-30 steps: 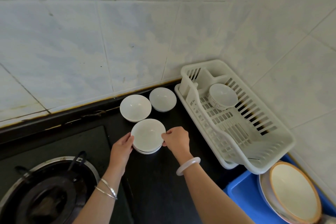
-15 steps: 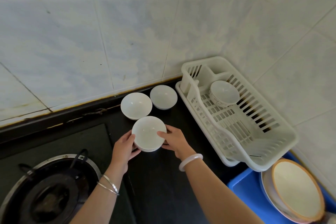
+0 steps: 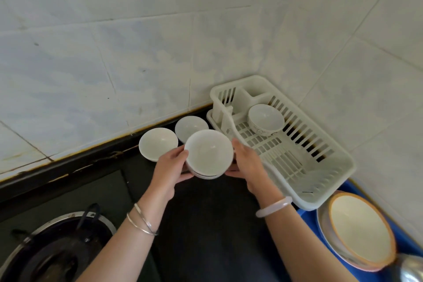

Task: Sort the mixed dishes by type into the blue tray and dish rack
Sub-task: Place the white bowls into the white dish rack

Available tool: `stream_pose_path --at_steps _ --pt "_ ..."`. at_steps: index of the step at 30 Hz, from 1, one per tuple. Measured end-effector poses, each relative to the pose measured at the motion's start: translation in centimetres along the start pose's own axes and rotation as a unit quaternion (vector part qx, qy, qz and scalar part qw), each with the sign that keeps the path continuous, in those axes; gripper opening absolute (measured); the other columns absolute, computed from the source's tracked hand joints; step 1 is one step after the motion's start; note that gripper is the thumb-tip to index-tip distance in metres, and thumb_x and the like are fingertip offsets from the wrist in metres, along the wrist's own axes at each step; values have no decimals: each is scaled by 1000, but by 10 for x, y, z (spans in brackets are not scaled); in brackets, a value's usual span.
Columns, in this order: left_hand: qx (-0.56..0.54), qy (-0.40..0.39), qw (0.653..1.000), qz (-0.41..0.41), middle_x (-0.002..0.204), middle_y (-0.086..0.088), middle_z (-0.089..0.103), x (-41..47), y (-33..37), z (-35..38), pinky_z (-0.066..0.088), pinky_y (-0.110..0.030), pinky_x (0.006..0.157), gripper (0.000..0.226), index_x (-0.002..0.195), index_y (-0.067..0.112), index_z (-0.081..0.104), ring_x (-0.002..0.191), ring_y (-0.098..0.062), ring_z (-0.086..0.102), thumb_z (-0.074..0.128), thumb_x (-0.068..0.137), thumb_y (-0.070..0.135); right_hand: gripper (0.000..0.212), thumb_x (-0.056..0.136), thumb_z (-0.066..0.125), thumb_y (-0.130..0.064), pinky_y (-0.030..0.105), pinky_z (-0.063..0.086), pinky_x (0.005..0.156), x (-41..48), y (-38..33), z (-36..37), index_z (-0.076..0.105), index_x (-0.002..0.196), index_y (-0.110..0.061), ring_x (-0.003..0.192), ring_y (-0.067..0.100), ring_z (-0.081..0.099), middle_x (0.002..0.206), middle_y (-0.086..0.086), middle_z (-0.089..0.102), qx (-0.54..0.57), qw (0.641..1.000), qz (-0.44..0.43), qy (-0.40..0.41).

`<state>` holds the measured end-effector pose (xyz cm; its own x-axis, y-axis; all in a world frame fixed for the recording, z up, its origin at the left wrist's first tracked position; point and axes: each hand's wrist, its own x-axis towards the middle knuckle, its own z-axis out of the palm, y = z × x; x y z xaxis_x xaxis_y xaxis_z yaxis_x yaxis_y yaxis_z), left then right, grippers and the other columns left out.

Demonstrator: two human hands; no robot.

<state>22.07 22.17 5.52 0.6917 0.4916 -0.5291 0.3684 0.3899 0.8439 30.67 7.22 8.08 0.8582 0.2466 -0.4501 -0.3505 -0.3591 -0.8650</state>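
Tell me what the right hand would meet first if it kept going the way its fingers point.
Likely the dish rack's near left wall; the right hand points up-left past it, depth unclear.

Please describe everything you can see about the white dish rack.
The dish rack is a rectangular basket of white plastic, as it looks, with slotted walls and a grid floor. A small cutlery compartment sits at its far end by the tiled wall. It stands on the dark counter in the corner, its near end resting over the blue tray. Inside is one white bowl, upright, at the far end. Neither hand visibly touches it.
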Motion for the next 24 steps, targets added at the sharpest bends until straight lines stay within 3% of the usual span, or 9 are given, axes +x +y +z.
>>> stream_pose_path --at_steps 4,8,14,19,22,24 --pt "11 -68 998 14 97 1 65 2 31 50 58 -32 62 30 120 22 57 89 -19 66 54 91 19 29 96 38 -48 28 57 53 5 -27 -58 59 89 -28 71 20 70 91 0 67 -20 998 -25 47" --pt "44 -119 992 22 103 -4 63 8 49 112 59 -30 62 29 120 16 56 89 -20 66 52 92 17 40 95 37 -50 41 59 74 19 -39 -115 61 90 -17 68 27 70 91 6 67 -36 996 3 81" --pt "87 -198 976 -15 113 -18 55 24 43 196 55 -43 79 33 124 2 52 108 -38 59 45 92 6 42 98 35 -45 36 54 58 47 -32 -181 54 78 -14 68 28 62 83 13 61 -36 990 52 123" --pt "99 -228 967 -60 117 -23 53 39 22 242 49 -50 88 37 128 -5 47 106 -39 55 43 92 -1 47 98 35 -48 42 54 72 72 -5 -215 54 104 -5 79 29 60 83 12 60 -65 985 105 122" --pt "113 -234 963 -69 131 -22 50 49 9 257 50 -47 84 39 130 -1 45 119 -38 51 42 92 -3 48 96 37 -52 38 53 68 85 8 -223 53 111 -9 81 27 60 90 12 60 -54 985 124 108" --pt "120 -229 963 -76 127 -22 52 54 2 264 51 -44 79 38 129 -2 45 114 -37 54 41 91 -4 52 95 37 -54 38 51 71 94 15 -225 52 118 -10 91 29 59 101 14 60 -45 984 137 101"
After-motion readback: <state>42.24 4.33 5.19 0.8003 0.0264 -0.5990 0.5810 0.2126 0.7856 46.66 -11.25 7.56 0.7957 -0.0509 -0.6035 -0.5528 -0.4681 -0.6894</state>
